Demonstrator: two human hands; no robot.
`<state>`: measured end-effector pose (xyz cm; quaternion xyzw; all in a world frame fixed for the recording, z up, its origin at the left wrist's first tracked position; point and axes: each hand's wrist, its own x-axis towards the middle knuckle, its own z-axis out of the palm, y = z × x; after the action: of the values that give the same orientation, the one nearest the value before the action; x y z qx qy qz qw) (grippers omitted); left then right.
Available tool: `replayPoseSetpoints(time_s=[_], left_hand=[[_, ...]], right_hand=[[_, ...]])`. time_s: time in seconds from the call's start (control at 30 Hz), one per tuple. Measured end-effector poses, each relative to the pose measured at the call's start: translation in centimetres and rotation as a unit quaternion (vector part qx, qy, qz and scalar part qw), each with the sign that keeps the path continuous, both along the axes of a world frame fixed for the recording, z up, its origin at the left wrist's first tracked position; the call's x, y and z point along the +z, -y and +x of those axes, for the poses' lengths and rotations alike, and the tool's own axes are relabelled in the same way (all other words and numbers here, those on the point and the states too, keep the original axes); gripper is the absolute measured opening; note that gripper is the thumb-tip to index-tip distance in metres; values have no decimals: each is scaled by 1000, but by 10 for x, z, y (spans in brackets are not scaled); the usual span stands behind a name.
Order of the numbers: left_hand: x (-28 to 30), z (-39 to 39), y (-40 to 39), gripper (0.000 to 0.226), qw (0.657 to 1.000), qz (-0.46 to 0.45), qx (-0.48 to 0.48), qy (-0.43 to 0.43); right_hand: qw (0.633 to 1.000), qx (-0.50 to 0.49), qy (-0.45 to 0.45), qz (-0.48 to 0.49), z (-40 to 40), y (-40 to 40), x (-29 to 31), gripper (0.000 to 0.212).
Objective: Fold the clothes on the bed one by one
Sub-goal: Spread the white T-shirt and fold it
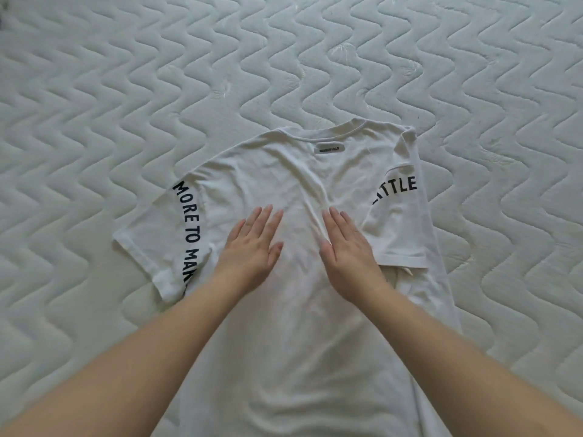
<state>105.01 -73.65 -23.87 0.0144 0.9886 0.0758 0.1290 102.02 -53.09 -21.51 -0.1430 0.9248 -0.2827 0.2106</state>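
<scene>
Lying flat on a quilted mattress (126,89), a white T-shirt (293,326) is spread out with its collar farthest away. It is pressed at mid-chest by the left hand (252,247) and right hand (347,250), fingers straight, palms down. Black lettering is seen on both sleeves.

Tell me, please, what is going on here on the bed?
A person is folding a white T-shirt that lies on a quilted mattress. The left hand and the right hand both press flat on its middle, fingers straight. The right sleeve, printed "LITTLE", is already folded inward; the left sleeve is still spread out.
</scene>
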Motion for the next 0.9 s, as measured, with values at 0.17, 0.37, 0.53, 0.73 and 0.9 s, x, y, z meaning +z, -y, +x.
replayPoseSetpoints(time_s=[0.17,0.37,0.53,0.73,0.9], left_hand=[[0,13,82,61,995,5,97,-4],[-6,17,151,60,977,22,214,-7],[-14,1,186,90,953,19,301,25],[-22,-18,199,116,940,10,334,70],[-26,-23,200,115,942,-11,325,80]], right_hand=[[998,0,54,-31,-11,59,-1,53],[991,8,113,-73,-31,114,-5,53],[970,-63,176,-158,-65,164,-3,54],[951,-108,208,-202,-115,213,-9,58],[938,-134,237,-215,-130,218,-24,54]])
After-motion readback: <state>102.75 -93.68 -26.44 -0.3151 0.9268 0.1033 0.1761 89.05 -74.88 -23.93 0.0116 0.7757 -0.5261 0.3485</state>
